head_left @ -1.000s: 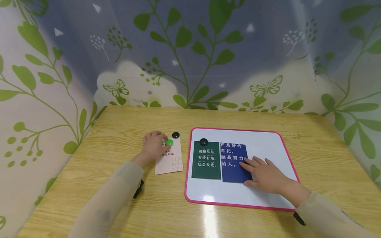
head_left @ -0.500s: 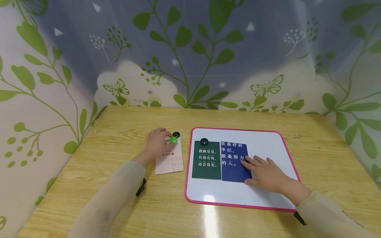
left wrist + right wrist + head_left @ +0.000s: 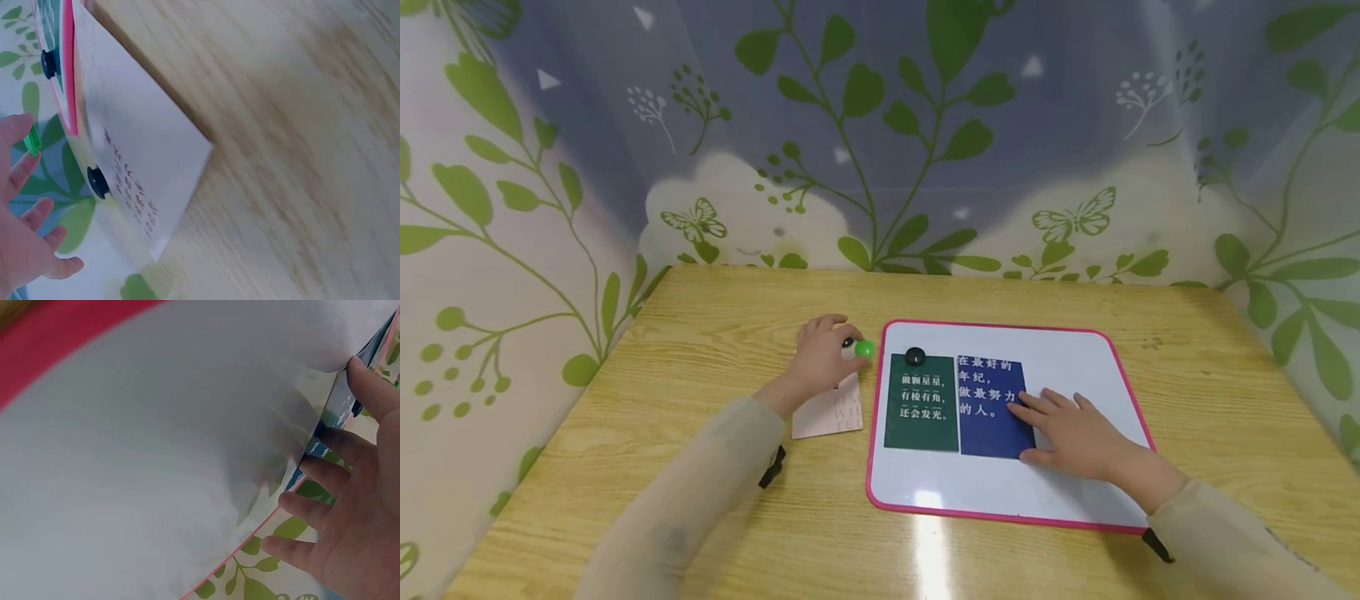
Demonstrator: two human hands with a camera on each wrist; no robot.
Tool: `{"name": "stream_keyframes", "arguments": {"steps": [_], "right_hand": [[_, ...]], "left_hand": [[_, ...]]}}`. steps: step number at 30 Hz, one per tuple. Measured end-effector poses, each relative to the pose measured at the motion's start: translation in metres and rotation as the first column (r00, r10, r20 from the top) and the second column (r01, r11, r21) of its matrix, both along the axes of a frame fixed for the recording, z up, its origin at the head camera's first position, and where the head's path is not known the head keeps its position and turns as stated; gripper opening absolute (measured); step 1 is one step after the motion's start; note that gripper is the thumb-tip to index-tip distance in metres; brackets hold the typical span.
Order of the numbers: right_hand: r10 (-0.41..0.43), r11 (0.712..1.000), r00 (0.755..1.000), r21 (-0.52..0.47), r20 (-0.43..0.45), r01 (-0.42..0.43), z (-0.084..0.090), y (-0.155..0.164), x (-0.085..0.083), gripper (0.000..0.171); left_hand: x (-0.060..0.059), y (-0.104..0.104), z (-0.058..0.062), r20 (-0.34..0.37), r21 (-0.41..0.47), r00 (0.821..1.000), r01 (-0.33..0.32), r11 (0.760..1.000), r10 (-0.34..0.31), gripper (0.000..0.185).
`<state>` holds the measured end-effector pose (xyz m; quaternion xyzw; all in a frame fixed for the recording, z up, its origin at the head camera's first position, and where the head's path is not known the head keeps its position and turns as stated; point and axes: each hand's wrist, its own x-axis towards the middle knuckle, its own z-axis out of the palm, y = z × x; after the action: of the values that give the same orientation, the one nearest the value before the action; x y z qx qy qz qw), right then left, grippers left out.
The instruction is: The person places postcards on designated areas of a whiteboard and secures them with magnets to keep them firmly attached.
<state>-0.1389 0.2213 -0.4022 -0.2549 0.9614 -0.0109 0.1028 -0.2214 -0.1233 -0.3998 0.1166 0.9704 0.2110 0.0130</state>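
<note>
My left hand (image 3: pixel 822 357) pinches a round green magnet (image 3: pixel 865 349) between thumb and finger, just left of the whiteboard (image 3: pixel 1075 354). In the left wrist view that green magnet (image 3: pixel 32 140) is lifted, and the other fingers are spread. Below this hand lies a pale printed card (image 3: pixel 827 415), partly covered, with a black magnet (image 3: pixel 97 182) at its far edge. My right hand (image 3: pixel 1078 435) rests spread, fingertips on the right edge of a dark blue card (image 3: pixel 992 429). Beside the blue card is a dark green card (image 3: pixel 921 429) with a black magnet (image 3: pixel 915 357) at its top.
The pink-rimmed whiteboard lies flat on a wood-grain table (image 3: pixel 760 533). A leaf-patterned cloth (image 3: pixel 880 158) surrounds the table at the back and both sides. Light glares off the board's front edge and the table there.
My left hand has carried the green magnet rightward from above the pale card, rising off it toward the whiteboard. The right hand has stayed on the blue card.
</note>
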Motion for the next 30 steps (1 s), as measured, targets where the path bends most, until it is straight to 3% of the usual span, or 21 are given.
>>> {"name": "stream_keyframes", "arguments": {"steps": [7, 15, 23, 30], "right_hand": [[-0.003, 1.000, 1.000, -0.012, 0.013, 0.003, 0.001, 0.002, -0.002, 0.068], [0.019, 1.000, 1.000, -0.011, -0.002, -0.019, 0.002, 0.003, -0.002, 0.067], [0.027, 1.000, 1.000, -0.012, -0.001, -0.027, 0.002, 0.003, -0.002, 0.068], [0.019, 1.000, 1.000, -0.006, 0.007, -0.019, 0.002, 0.002, -0.002, 0.069]], "left_hand": [[0.001, 0.011, 0.007, 0.008, 0.015, 1.000, 0.025, 1.000, -0.025, 0.035], [-0.004, 0.027, 0.010, -0.042, -0.017, 0.997, 0.059, 0.998, -0.059, 0.031], [-0.004, 0.058, 0.018, -0.059, -0.037, 0.992, 0.114, 0.993, -0.116, 0.030], [-0.006, 0.087, 0.023, -0.065, -0.108, 0.982, 0.169, 0.980, -0.177, 0.032]]}}
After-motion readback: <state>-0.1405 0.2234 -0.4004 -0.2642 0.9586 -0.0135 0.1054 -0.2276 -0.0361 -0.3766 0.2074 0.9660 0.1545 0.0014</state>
